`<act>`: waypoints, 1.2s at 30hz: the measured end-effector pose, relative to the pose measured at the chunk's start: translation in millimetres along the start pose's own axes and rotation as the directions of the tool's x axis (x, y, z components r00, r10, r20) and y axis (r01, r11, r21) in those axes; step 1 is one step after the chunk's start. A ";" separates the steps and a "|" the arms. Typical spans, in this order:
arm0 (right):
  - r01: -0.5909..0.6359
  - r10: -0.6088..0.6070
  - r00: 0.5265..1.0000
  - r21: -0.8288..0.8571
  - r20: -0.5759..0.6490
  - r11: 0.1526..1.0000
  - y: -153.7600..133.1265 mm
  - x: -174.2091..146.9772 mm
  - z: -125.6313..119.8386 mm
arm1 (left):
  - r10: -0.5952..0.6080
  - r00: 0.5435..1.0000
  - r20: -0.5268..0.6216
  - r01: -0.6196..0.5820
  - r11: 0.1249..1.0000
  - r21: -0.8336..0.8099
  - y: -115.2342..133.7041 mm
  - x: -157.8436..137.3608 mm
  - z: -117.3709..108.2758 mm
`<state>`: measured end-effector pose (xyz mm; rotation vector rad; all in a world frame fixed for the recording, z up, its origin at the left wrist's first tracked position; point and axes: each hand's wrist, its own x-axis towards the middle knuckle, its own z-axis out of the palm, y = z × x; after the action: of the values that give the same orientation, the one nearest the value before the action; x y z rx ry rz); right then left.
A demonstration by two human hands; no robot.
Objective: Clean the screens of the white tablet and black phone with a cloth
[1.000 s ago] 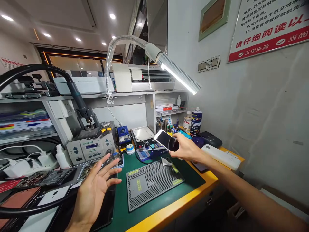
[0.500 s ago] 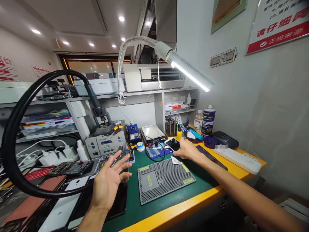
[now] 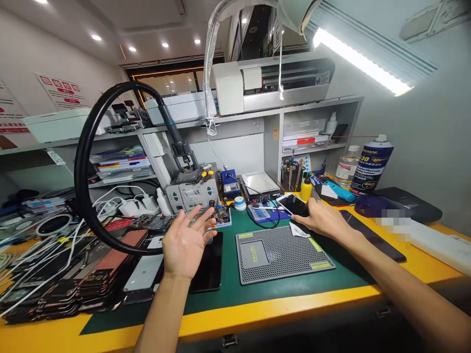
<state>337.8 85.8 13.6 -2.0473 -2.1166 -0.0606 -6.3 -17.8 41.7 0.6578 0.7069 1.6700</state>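
Note:
Palm up and fingers spread, my left hand [image 3: 188, 242] hangs with nothing in it over the left part of the green mat [image 3: 230, 296]. Behind it a black tablet-like device [image 3: 211, 268] lies on the mat. My right hand [image 3: 326, 219] has its fingers closed around the near right edge of a white-framed smartphone [image 3: 290, 203] with a dark screen; part of the phone is hidden by the hand. A white wipe [image 3: 300, 230] lies just below that hand, on the corner of a grey perforated pad [image 3: 283, 262].
Stacked phone parts [image 3: 103, 277] and white cables crowd the left. A black hose [image 3: 83, 196] arches there from a rework station [image 3: 193, 193]. A yellow bottle [image 3: 305, 189] and a spray can [image 3: 371, 166] stand at the back right. A lamp [image 3: 364, 61] hangs overhead.
The camera has turned left and down, so the bench sits further right in view. My left hand stays open; my right hand remains at the phone.

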 end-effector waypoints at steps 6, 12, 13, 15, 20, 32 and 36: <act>0.027 -0.020 0.992 0.056 -0.126 0.998 6.1 -6.4 -3.5 | 0.070 0.997 -0.030 -0.071 0.997 -0.030 3.8 0.9 -3.4; 0.313 -0.313 0.944 0.589 -0.105 0.745 -45.4 -47.3 -41.2 | 0.137 0.988 -0.067 -0.141 0.989 -0.054 5.3 4.2 -6.8; 0.340 -0.454 0.891 0.626 0.025 0.702 -62.6 -53.7 -45.6 | 0.150 0.986 -0.071 -0.154 0.987 -0.056 5.6 4.3 -7.3; 0.423 -0.626 0.759 0.593 0.181 0.685 -100.8 -59.1 -48.4 | 0.179 0.981 -0.080 -0.183 0.981 -0.059 6.3 4.4 -8.4; 0.547 -0.708 0.656 0.483 0.261 0.684 -188.3 -29.5 -30.1 | 0.235 0.966 -0.108 -0.243 0.968 -0.066 9.5 5.4 -11.6; 0.596 -0.599 0.594 0.206 0.537 0.776 -257.6 -1.2 -17.0 | 0.247 0.963 -0.111 -0.261 0.955 -0.137 14.2 5.9 -16.0; 0.593 -0.568 0.594 0.168 0.570 0.788 -255.0 -4.1 -17.3 | 0.246 0.965 -0.096 -0.258 0.955 -0.148 15.2 5.7 -17.3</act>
<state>86.4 68.2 56.9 -1.3751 -3.1246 0.5306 -30.0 -16.6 42.0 0.5911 0.5525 1.9738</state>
